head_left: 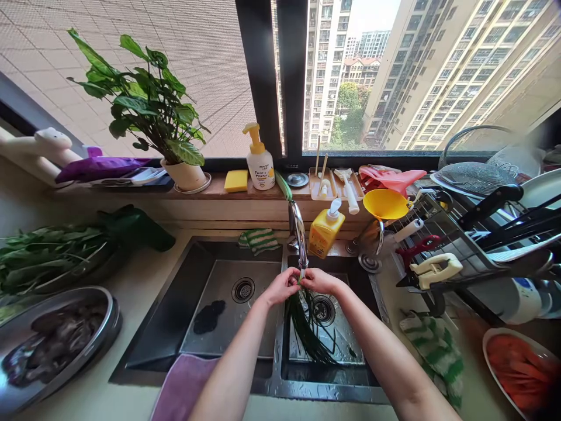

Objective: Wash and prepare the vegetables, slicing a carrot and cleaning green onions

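Under the mouth of the chrome faucet (300, 229), my left hand (281, 287) and my right hand (321, 280) meet, fingers closed on the upper end of a bunch of chives (310, 334). The long dark green leaves hang down into the right basin of the double sink (277, 369), partly over its drain (324, 310). Water seems to run onto the bunch between my hands. My fingers hide the tops of the stems. Droplets and small green bits lie on the basin floor.
A yellow detergent bottle (326, 233) stands behind the faucet. Left are a metal bowl (103, 333) of dark food and leafy greens (56, 251). At right are a dish rack (464, 240), a striped cloth (438, 351) and a plate of orange-red pieces (521, 368).
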### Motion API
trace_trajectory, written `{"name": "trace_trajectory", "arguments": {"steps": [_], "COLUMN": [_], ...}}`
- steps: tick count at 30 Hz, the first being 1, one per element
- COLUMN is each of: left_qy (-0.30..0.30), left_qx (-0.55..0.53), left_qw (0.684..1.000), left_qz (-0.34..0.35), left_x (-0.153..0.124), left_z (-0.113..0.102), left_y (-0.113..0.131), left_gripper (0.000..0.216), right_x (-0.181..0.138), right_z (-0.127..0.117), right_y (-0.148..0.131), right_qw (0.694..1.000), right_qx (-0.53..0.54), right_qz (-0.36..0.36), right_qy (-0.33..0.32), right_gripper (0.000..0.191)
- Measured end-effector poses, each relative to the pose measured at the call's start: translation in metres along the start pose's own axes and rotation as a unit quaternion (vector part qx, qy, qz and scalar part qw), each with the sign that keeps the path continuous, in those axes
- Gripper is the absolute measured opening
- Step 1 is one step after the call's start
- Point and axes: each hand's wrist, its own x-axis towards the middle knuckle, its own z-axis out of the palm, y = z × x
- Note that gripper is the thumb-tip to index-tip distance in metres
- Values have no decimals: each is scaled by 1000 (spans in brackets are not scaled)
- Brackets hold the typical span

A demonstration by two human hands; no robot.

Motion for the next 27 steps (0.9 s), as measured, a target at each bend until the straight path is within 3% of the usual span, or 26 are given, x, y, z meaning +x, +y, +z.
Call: {"name": "trace_trajectory", "arguments": {"steps": [4,8,14,21,27], "left_qy": [38,46,72,128,140], "left_qx": [-96,-179,-231,-272,-253], "left_qw": [994,982,966,945,952], "left_qz": [-28,-26,-95,-131,-103], "left_x": [-5,-11,-19,-23,-25], "left_z": [4,14,25,26,31], "left_y": [0,3,8,4,0], "left_gripper": [39,44,53,54,46], "right_x": [-4,-3,1,3,0], "right_z": [8,19,26,29,37], "right_y": [5,9,13,18,25], "right_qw": [995,964,942,929,966], "right_qx": [93,249,307,326,190], "right_qz": [9,14,35,40,42], "right_qy": [31,89,133,171,169], "right_gripper": [20,38,32,35,25]}}
